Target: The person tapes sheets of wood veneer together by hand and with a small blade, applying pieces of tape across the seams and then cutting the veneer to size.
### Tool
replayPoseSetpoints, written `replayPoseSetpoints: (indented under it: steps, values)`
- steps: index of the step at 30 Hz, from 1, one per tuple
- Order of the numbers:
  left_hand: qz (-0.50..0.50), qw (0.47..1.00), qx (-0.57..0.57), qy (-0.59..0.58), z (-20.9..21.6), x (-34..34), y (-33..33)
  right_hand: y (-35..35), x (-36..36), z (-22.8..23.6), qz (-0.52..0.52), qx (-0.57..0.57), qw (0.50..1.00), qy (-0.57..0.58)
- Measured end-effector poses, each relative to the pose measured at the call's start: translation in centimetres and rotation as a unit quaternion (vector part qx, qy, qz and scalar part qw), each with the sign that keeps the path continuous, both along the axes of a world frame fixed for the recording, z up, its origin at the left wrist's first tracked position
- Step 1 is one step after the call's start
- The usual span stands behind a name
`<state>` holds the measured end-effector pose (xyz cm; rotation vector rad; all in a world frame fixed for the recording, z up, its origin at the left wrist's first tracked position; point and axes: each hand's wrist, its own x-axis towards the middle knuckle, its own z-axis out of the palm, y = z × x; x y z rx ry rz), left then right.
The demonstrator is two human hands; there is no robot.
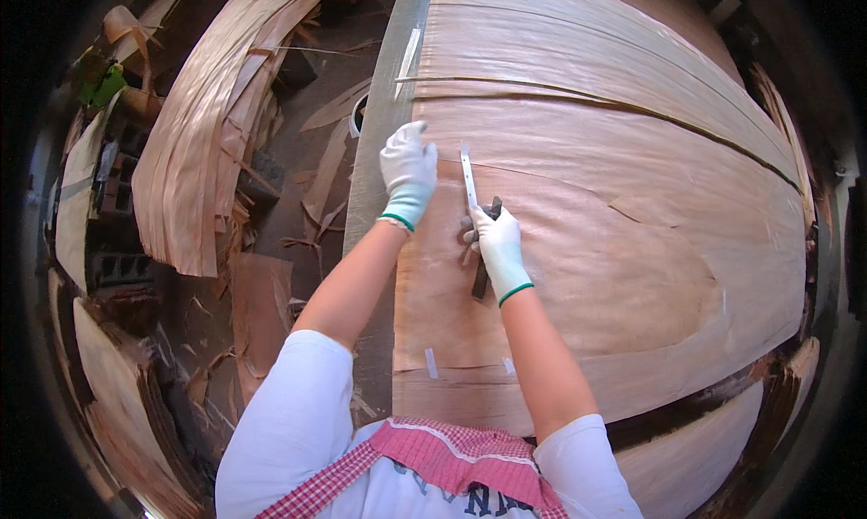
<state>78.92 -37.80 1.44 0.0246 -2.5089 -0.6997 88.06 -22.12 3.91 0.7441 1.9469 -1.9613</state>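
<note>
Left hand (409,171) lies flat, fingers released, pinning the veneer sheet (614,248) to the surface, while the right hand (495,239) clenches a dark tool (484,271) pressing white tape (469,180) along a split.

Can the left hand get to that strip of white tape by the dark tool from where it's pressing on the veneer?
Probably yes: the left hand lies flat on the veneer sheet just beside the tape strip, with nothing between them.

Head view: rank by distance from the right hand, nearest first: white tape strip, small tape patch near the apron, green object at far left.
From the right hand, which grips a dark tool:
1. White tape strip, just above the fingers, on the veneer sheet.
2. Small tape patch, lower left, near the person's chest.
3. Green object, far upper left, beyond the stacked veneer.
</note>
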Motion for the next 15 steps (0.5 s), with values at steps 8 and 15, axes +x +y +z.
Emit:
replayPoseSetpoints:
  steps: [8,15]
  values:
    - [-0.006,0.886,0.366,-0.284,-0.2,-3.0,-5.3,-0.2,0.3,0.6,0.030,-0.040,0.999,0.001]
    - [-0.068,0.857,0.373,-0.348,2.1,-3.5,-4.8,0.8,0.0,0.0,0.029,-0.025,0.999,0.004]
